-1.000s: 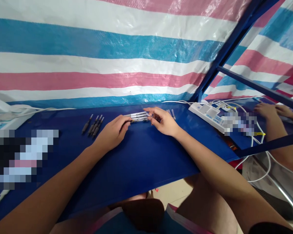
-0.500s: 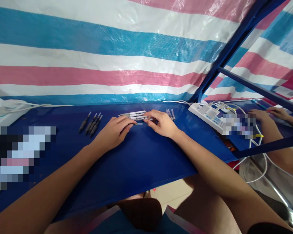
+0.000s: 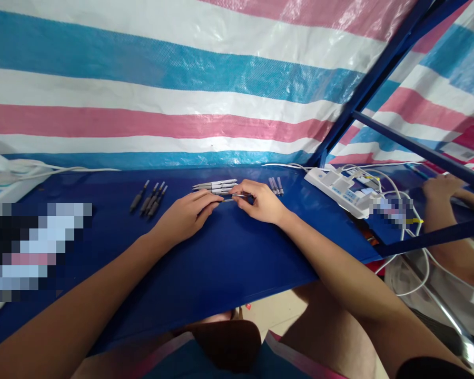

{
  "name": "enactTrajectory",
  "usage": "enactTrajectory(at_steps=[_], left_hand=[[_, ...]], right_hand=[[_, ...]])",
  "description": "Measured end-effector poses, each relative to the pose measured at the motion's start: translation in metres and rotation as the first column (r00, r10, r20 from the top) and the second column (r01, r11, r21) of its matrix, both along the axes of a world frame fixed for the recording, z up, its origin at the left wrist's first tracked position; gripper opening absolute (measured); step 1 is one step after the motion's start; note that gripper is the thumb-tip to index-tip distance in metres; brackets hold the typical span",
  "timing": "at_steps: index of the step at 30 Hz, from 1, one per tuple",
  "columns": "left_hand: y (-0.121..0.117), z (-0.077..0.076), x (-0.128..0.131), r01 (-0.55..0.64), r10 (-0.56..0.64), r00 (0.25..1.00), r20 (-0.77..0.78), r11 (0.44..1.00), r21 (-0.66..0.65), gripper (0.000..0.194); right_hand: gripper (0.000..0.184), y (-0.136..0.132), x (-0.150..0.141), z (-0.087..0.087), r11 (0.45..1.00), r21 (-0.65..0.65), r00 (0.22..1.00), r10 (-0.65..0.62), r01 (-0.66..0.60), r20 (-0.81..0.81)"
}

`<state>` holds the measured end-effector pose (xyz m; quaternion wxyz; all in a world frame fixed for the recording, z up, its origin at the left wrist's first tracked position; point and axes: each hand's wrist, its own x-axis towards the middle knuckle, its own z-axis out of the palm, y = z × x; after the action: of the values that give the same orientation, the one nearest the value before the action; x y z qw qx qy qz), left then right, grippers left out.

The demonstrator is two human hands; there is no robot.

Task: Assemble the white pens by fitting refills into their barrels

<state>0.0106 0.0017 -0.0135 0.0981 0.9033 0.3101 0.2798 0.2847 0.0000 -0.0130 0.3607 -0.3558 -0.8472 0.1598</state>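
Observation:
My left hand (image 3: 191,213) is closed in a pinch on a thin pen refill (image 3: 228,200), whose free end points right toward the other hand. My right hand (image 3: 260,201) has thumb and fingers pressed together on a slim silvery piece (image 3: 240,196); its kind is mostly hidden by the fingers. The two fingertips are close, and the refill's end meets or nearly meets the right fingers. Just behind both hands lies a row of several white-and-grey pens (image 3: 213,185), side by side on the blue table (image 3: 221,263).
Several dark grey pen parts (image 3: 148,202) with pale tips lie to the left. Small translucent tubes (image 3: 275,186) lie right of the pens. A white power strip (image 3: 335,189) with cables stands at right, near a blue metal frame (image 3: 414,142). Another person's hand (image 3: 442,187) is beyond it.
My left hand has shifted slightly, bringing the refill's free end against or close to the right fingers. My right hand stays almost in place, still pinching the silvery piece.

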Motion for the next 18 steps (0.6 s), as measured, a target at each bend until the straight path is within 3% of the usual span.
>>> enactTrajectory(at_steps=[8, 18], left_hand=[[0.0012, -0.0011, -0.0009, -0.004, 0.005, 1.000, 0.019, 1.000, -0.016, 0.032], [0.0016, -0.0021, -0.0018, -0.040, 0.040, 0.999, 0.033, 0.999, 0.001, 0.032]], right_hand=[[0.019, -0.0043, -0.0044, 0.0030, 0.998, -0.018, 0.998, 0.056, -0.055, 0.043], [0.014, -0.0020, -0.0017, 0.0005, 0.999, -0.041, 0.999, -0.020, 0.018, -0.037]])
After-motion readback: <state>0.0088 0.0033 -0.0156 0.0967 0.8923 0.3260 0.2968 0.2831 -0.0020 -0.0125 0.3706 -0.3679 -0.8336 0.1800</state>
